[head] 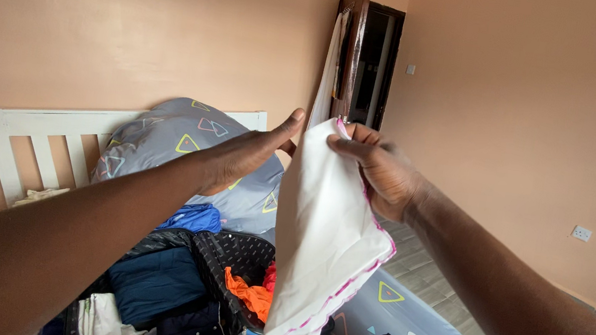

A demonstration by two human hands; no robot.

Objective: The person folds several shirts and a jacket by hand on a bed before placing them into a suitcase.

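My right hand [379,170] pinches the top corner of a white cloth with a pink stitched edge [321,249], which hangs down in front of me. My left hand [241,156] is stretched out flat beside the cloth's upper left edge, thumb raised; whether it touches the cloth I cannot tell. Below the cloth stands a black perforated laundry basket [240,249] with orange and red clothes [253,293] inside.
A bed with grey triangle-patterned bedding [402,310], a matching pillow [178,135] and a white slatted headboard [46,132] lies ahead. Blue and dark clothes [158,280] are piled beside the basket. A brown door [352,43] stands ajar with a white garment hanging on it.
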